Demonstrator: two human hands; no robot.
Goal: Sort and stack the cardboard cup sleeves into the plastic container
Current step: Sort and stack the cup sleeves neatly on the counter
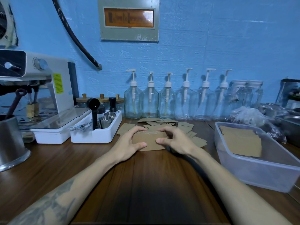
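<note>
Nearest: both forearms reach forward over the wooden counter [65, 159].

Left hand [129, 143] and right hand [177, 142] clasp a small stack of sleeves [151, 141] from its two ends, thumbs on the near edge, fingers curled over the far edge. The stack rests on the counter, centred in front of the person. Edges look roughly squared, but how many sleeves it holds cannot be told. Judged step: squaring the stack before carrying it to the container.

Right of the hands, well apart from them: the container [263, 169], clear plastic, with a stack of sleeves [241, 142] already lying inside toward its far end. The near part of its floor is bare.

Just behind the hands: loose sleeves [155, 122] scattered flat and overlapping, not yet sorted.

Further left: white tray [95, 137] with metal cups and a black scoop; espresso machine [39, 88] beyond it; a steel jug [11, 142] at the left edge. Along the wall: a row of pump bottles [175, 101].

Risks from here (judgement):
- The grip is at the ends only, so middle sleeves could slide out or fan during the lift if the squeeze is light.
- Squeezing too hard could bow the cardboard and spoil the alignment.
- The container wall is tall; clipping it on entry would shed sleeves onto the counter.
- Set down crooked against the stack inside, the new one could lean or topple.
- Lifting backward could drag the loose sleeves toward the bottles.
</note>
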